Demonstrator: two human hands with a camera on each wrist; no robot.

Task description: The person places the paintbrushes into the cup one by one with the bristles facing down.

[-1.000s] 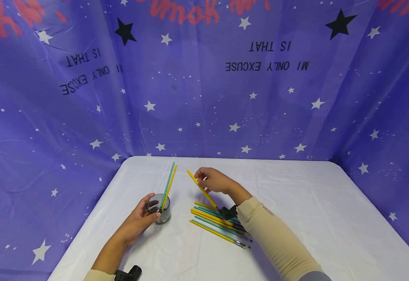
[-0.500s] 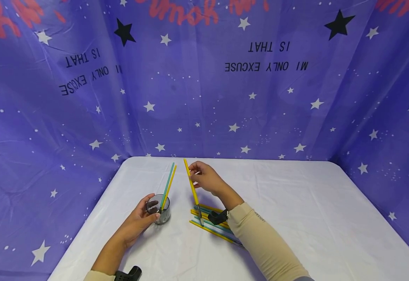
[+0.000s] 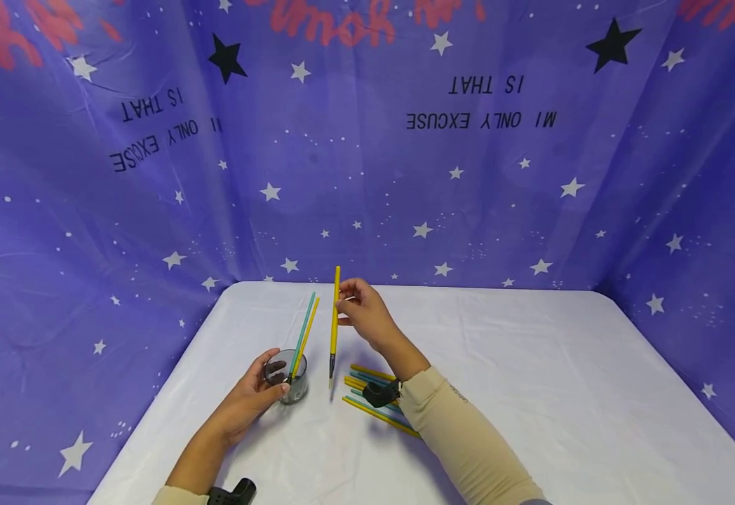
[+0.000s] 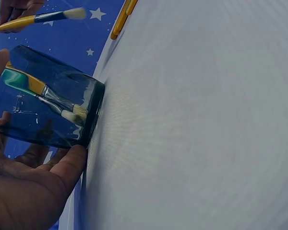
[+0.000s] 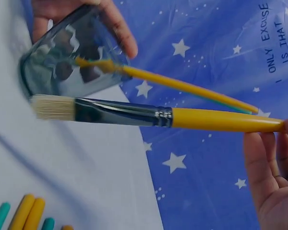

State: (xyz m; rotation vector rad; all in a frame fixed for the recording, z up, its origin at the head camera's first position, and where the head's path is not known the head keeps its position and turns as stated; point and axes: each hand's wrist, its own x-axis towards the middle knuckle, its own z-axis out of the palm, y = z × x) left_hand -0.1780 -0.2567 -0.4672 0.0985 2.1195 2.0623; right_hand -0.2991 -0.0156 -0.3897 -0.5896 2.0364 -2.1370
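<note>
My left hand [image 3: 249, 401] grips a smoky clear glass [image 4: 53, 100] that stands on the table, thumb on the near side and fingers round the back. Inside the glass a teal paintbrush [image 3: 304, 330] and a yellow paintbrush [image 3: 311, 326] lean with bristles down, handles rising past the rim. Just right of the glass, my right hand [image 3: 367, 315] pinches another yellow paintbrush [image 5: 206, 119] by its handle. That brush hangs nearly upright above the table, its pale flat bristles [image 5: 53, 107] pointing down.
Several yellow and teal paintbrushes [image 3: 374, 414] lie in a loose pile on the white-covered table [image 3: 531, 393], partly under my right wrist and its black strap camera [image 3: 381, 394]. A purple star-patterned cloth [image 3: 367, 175] hangs behind the table and at both sides.
My right hand has lifted the yellow paintbrush off the pile, moved left toward the glass and swung the brush from slanted to nearly upright. The left hand and glass have stayed in place.
</note>
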